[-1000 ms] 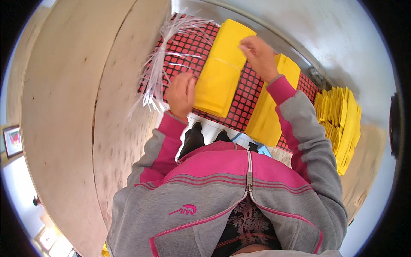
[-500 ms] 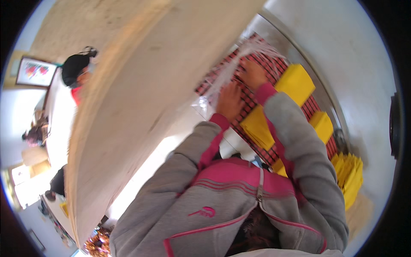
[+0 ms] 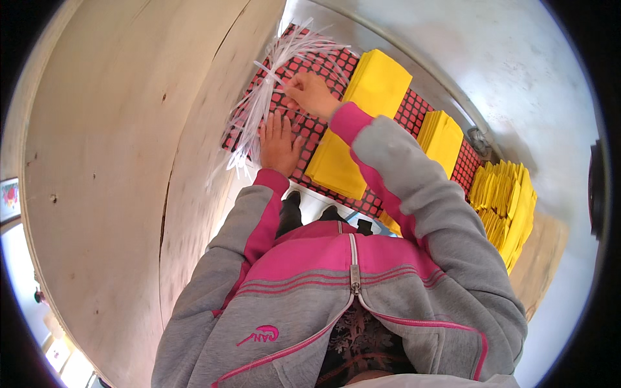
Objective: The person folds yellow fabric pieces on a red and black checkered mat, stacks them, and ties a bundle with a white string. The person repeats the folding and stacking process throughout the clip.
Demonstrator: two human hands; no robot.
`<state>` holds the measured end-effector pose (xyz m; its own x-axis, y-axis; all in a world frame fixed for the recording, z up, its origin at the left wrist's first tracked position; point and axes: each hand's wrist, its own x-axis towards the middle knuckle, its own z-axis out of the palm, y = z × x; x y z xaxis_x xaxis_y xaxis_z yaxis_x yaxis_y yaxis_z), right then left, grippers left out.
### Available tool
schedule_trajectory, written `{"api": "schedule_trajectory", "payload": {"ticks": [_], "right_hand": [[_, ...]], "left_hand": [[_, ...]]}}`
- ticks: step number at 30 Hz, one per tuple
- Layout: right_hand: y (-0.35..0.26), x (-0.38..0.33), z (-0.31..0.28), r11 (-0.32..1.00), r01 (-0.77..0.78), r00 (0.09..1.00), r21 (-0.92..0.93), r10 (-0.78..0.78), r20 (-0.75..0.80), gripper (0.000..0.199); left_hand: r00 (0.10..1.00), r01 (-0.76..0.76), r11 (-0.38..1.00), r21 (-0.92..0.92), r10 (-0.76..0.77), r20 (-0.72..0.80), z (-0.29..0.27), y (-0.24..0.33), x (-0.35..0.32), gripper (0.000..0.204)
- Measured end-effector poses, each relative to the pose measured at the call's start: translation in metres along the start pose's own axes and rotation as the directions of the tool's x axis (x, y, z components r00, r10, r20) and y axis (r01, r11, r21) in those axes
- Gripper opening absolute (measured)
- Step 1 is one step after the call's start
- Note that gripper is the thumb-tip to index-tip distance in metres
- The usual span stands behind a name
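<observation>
A bundle of thin white plastic strips (image 3: 262, 103) lies fanned out at the left end of a red-and-black checked mat (image 3: 310, 132). My right hand (image 3: 312, 94) reaches across the mat, and its fingertips pinch the strips near the middle of the bundle. My left hand (image 3: 278, 137) lies flat on the mat just below, fingers straight, its edge against the strips. A long stack of flat yellow bags (image 3: 362, 119) lies on the mat right beside my right wrist. Both sleeves are grey with pink cuffs.
A second yellow stack (image 3: 443, 132) sits further right on the mat, and a loose pile of yellow bags (image 3: 508, 200) lies beyond it. A big curved plywood panel (image 3: 116, 168) fills the left side. A metal rail (image 3: 420, 61) runs behind the mat along the grey floor (image 3: 511, 58).
My right hand has left the yellow stack and moved left onto the white strips. My left hand stays beside the bundle. The view swung away and came back.
</observation>
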<state>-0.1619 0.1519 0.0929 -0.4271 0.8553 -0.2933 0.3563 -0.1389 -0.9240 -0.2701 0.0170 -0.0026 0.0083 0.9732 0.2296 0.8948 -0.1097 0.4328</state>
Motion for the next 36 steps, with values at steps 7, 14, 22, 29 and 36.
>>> {"api": "schedule_trajectory", "payload": {"ticks": [7,14,22,29,36], "right_hand": [[-0.069,-0.112,-0.086,0.83,0.045,0.996,0.556,0.002,-0.084,0.013],[-0.041,-0.242,-0.172,0.633,0.456,0.831,0.625,-0.053,-0.553,0.013],[0.013,-0.449,-0.232,0.461,0.815,0.357,0.35,0.074,-0.931,0.012],[0.045,-0.431,-0.174,0.368,0.758,0.485,0.538,0.234,-0.843,0.013],[0.02,-0.427,-0.127,0.426,0.578,0.635,0.696,0.301,-0.712,0.011]], "left_hand": [[0.999,-0.031,0.999,0.042,0.032,-0.016,0.008,-0.003,-0.003,0.063],[0.991,-0.122,0.992,0.012,0.123,-0.059,0.019,-0.015,-0.006,0.056],[0.98,-0.158,0.929,-0.334,0.108,-0.164,-0.056,0.049,0.01,0.03],[0.709,0.468,0.283,-0.837,0.444,0.547,-0.106,0.223,0.018,0.026],[0.1,0.982,0.026,-0.186,0.767,0.634,-0.06,0.315,-0.014,0.04]]}}
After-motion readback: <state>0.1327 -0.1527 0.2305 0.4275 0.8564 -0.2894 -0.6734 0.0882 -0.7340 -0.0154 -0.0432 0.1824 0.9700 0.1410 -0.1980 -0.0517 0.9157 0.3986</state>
